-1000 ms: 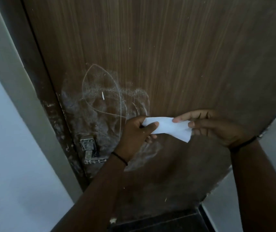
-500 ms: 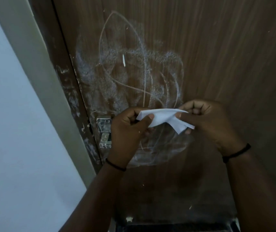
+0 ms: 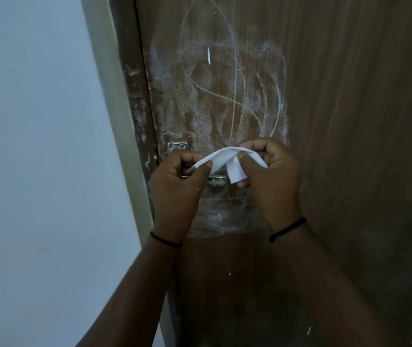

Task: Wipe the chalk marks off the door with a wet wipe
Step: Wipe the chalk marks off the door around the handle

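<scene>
We see both forearms rising from the near edge of the frame toward the door (image 3: 337,121), each wrist wearing a thin black band. The left hand (image 3: 177,186) is held upright with its back toward us, knuckles up, fingers curled inward. The right hand (image 3: 272,176) mirrors it just to the right, also back toward us, its fingers folded down over the top.

Between them hangs the wet wipe (image 3: 227,162), a white crumpled strip whose long axis runs left to right, arching slightly upward in the middle. One loose flap droops downward near the right hand.

The left hand pinches the left end of the wipe between thumb and curled fingers. The right hand pinches the right end, fingers closed over the fabric and the thumb beneath. Both grips are clamped on the wipe; it is held in front of the door, and we cannot tell whether it touches the wood.

The chalk marks (image 3: 225,96) spread above the hands as loops and smudges, with more smears below them. A metal latch plate (image 3: 177,147) shows just above the left hand, near the door's left edge, beside the pale wall (image 3: 37,146).
</scene>
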Tool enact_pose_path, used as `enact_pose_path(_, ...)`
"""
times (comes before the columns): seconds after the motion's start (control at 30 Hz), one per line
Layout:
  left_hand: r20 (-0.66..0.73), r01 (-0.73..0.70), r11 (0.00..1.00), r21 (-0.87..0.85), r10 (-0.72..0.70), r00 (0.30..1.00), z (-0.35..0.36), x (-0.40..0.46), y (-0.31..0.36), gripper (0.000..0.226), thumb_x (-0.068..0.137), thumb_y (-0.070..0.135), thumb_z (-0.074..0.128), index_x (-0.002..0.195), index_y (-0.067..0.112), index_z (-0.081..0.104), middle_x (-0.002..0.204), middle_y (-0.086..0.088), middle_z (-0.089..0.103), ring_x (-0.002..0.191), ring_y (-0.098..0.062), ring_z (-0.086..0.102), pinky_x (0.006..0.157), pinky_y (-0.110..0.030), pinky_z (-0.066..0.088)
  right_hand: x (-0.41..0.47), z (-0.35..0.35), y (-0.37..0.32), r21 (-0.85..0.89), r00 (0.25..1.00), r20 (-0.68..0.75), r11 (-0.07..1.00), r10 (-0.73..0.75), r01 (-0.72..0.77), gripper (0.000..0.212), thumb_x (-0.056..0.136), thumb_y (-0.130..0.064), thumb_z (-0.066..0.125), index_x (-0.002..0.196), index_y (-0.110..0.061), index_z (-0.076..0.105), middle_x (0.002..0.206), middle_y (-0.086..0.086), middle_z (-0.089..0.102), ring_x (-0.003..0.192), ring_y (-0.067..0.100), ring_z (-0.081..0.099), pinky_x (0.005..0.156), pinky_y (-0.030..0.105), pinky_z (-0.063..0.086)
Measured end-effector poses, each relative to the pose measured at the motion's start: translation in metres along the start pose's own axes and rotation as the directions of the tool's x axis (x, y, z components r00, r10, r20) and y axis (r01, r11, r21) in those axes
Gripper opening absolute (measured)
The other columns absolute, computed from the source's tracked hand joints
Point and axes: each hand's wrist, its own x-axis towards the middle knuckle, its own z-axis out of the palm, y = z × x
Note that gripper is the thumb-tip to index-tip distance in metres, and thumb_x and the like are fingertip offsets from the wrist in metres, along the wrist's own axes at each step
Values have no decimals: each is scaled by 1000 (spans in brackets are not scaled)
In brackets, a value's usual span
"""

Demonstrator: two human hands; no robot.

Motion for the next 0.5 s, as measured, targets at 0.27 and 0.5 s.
enact_pose_path(0.27,-5,-50,994,95,51,999,-52,-44,37,13,80,20,77,91,20,69,81,12,67,77,1,62,64,-6,45,-66,22,-42,-6,999,29,999,38,-38,22,91,0,64,90,-21,69,88,-4,71,77,14,71,60,38,62)
enact_pose_path(0.5,36,-158,906,393,156,987,-66,-43,71,8,83,29,75,83,21,75,75,9,67,68,-6,59,60,-12,41,-71,10,-74,-299,995,24,949,-94,97,17,88,-13,65,85,-26,74,75,-12,70,69,6,66,60,28,56)
